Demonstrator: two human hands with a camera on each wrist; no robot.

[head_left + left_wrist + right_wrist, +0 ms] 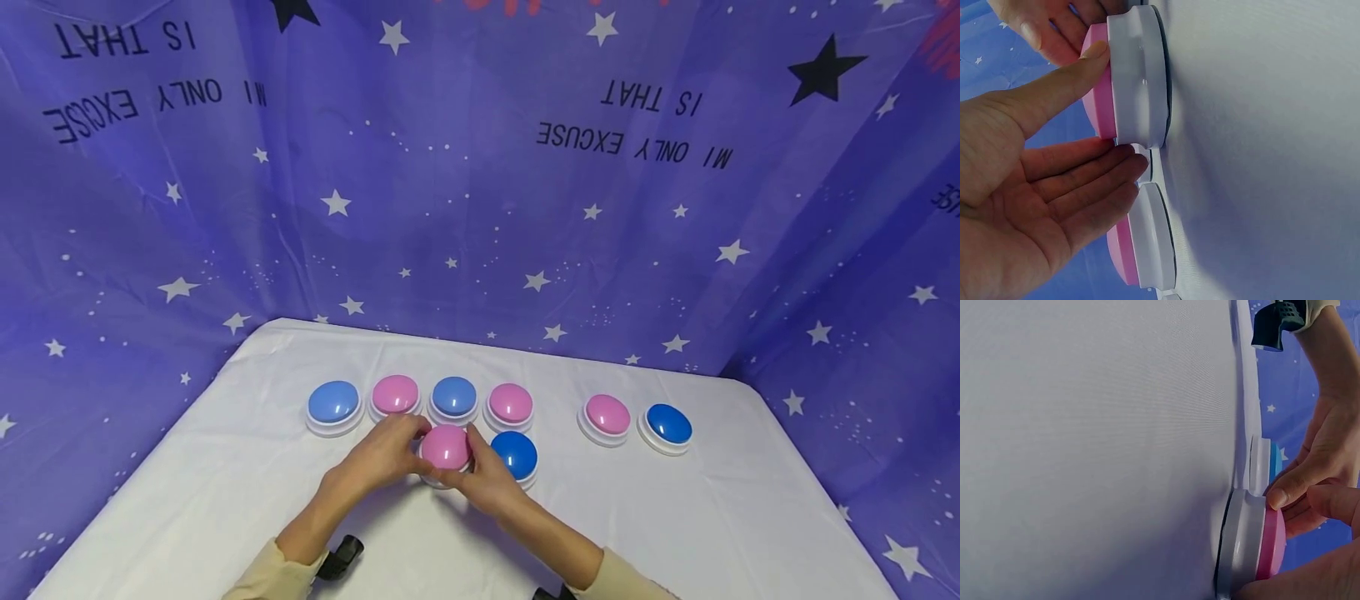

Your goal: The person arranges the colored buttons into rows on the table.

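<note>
Between both hands is a pink domed push button (446, 447) with a round white base, its base right at the white cloth. My left hand (386, 452) grips it from the left, the thumb (1094, 57) on the near edge of the pink dome and the fingers round the far side. From the right, my right hand (491, 481) holds the same button, thumb at the front and fingers behind. A dark blue button (514, 455) stands just beside the right hand, partly covered by it. Behind the left fingers is another pink button (396, 394).
Along the back stand a light blue button (333, 402), a blue one (454, 397) and a pink one (511, 403). Farther right are a pink button (608, 415) and a dark blue button (669, 423). A purple star-printed curtain (480, 200) hangs behind the white-covered table (750, 517).
</note>
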